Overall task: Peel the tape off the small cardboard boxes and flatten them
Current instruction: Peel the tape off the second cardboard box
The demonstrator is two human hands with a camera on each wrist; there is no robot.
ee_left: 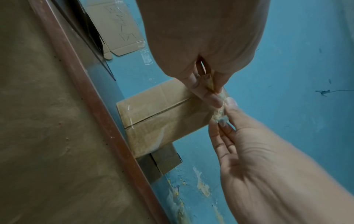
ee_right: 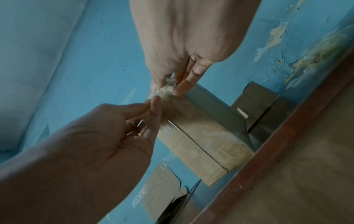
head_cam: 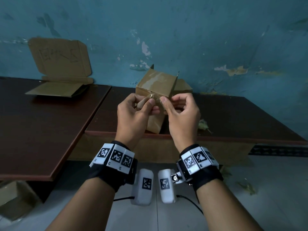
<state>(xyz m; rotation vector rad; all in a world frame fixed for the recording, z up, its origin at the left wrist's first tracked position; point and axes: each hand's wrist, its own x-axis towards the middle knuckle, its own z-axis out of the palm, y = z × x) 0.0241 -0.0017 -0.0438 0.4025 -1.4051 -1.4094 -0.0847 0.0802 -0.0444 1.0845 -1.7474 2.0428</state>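
Surface: dark brown flat wooden surface (head_cam: 233, 114), wall just behind, open room in front.
Box: small brown cardboard box (head_cam: 156, 84), standing near front edge, behind both hands.
Left hand (head_cam: 133, 110): pinching tape.
Right hand (head_cam: 181, 112): pinching tape too.
Tape: crumpled clear tape strip (ee_left: 220, 112), stretched sideways between hands.

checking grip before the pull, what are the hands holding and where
Both the left hand and right hand pinch the bunched strip of tape, one at each end.

A cardboard sign (head_cam: 60, 61) with handwriting leans on the peeling blue wall (head_cam: 216, 39) at ten o'clock, above dark brown tables (head_cam: 41, 127)
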